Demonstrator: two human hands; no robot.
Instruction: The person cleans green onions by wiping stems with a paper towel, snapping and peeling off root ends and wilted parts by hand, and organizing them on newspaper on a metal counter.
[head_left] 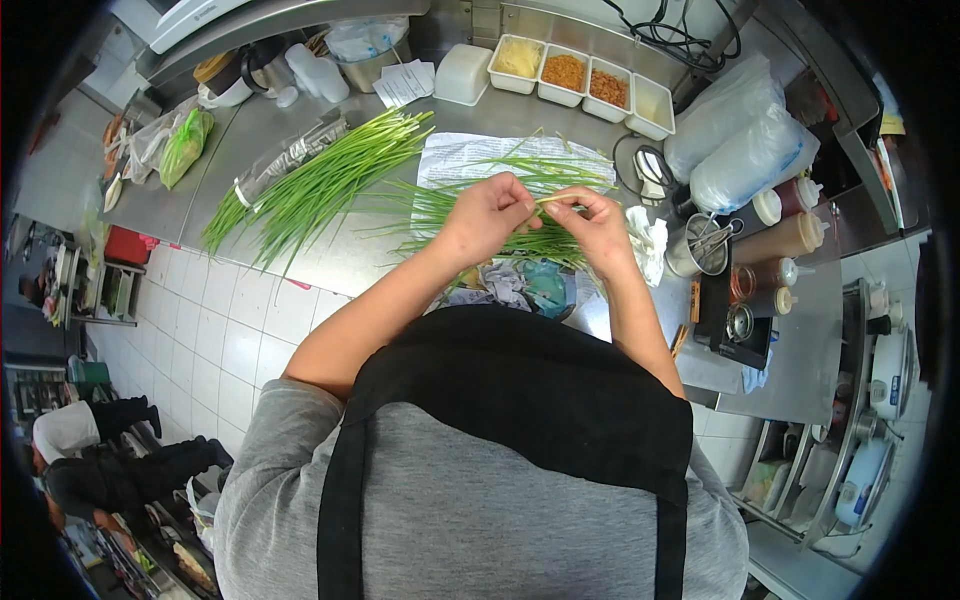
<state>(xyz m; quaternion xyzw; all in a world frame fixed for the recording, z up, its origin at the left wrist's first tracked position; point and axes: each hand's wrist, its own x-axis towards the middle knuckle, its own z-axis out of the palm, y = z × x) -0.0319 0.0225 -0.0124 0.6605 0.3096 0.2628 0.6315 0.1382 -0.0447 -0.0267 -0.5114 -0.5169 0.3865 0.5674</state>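
Long green stalks [450, 212] lie across a sheet of printed paper [450, 155] on the steel counter. Above them my left hand [492, 215] is closed, thumb and fingers pinched together. Close by on its right, my right hand [590, 225] is pinched too, on a thin pale yellowish strand [545, 199] that runs between the two hands. A larger bundle of green stalks [345, 175] rests on the counter to the left, beside crumpled newspaper [290, 155]. Whether my left fingertips grip the same strand is too small to tell.
White tubs [516, 64] of food stand along the back. To the right are plastic bags [745, 150], a metal container [697, 246] with utensils and several sauce bottles [795, 237]. A bin with crumpled waste [510, 283] is below the counter edge. Two people [130, 455] are at lower left.
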